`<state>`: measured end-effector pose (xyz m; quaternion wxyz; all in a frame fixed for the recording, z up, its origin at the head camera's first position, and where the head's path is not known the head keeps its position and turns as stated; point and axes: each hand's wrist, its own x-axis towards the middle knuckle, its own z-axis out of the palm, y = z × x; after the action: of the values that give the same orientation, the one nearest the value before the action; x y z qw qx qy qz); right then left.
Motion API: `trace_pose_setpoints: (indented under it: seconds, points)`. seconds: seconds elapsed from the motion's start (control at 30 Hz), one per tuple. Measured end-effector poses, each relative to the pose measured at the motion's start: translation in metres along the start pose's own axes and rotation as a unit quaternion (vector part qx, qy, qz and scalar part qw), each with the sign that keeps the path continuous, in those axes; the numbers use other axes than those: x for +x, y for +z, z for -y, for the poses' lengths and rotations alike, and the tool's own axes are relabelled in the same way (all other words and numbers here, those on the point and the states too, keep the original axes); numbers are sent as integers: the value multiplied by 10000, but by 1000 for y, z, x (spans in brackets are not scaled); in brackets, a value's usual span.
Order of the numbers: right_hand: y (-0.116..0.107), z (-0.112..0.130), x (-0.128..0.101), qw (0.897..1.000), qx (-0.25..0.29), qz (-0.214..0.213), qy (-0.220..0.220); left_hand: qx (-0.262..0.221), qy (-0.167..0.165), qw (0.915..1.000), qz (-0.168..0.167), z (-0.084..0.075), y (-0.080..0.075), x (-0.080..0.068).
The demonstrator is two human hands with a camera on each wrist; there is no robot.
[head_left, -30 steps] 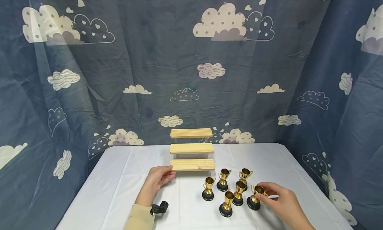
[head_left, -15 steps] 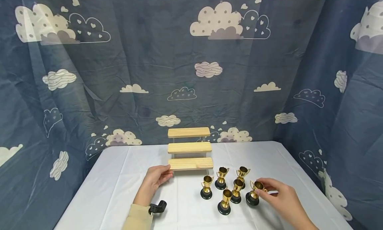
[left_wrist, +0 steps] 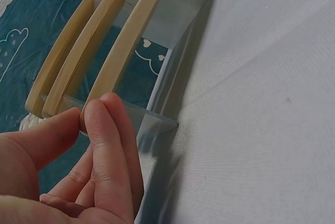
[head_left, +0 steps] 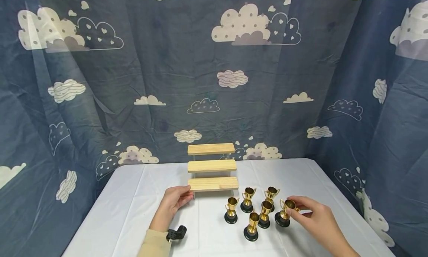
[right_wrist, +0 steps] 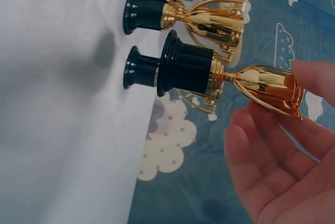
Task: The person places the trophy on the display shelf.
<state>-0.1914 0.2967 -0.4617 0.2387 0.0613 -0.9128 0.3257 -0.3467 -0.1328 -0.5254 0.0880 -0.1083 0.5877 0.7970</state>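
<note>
My left hand (head_left: 175,201) pinches the left end of the lowest board of a three-tier wooden display stand (head_left: 214,183). In the left wrist view, thumb and fingers (left_wrist: 107,145) meet at that board's end, and clear side panels (left_wrist: 144,116) carry the boards. My right hand (head_left: 314,216) holds a small gold trophy cup (head_left: 285,211) by its bowl, thumb on one side, fingers on the other. Its black base (right_wrist: 186,64) hangs off the white cloth in the right wrist view. Several matching trophies (head_left: 251,227) stand upright to its left.
A white cloth covers the table (head_left: 133,212). Behind it hangs a blue cloud-print curtain (head_left: 160,63), which also lines both sides. The standing trophies are grouped closely between the stand and my right hand. A black wrist device (head_left: 176,233) sits on my left wrist.
My right hand has raised the trophy cup slightly, and its base has moved up relative to the others. The left hand stays on the stand. The head view has shifted a little.
</note>
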Motion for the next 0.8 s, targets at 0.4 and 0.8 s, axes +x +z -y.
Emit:
trace_pose_setpoints:
  seconds: [0.4, 0.8]
  points:
    - [-9, 13, 7, 9998, -50, -62, -160, 97, 69, 9999, 25, 3, 0, 1]
    - [-16, 25, 21, 9993, -98, -63, -367, 99, 115, 9998, 104, 0, -1, 0]
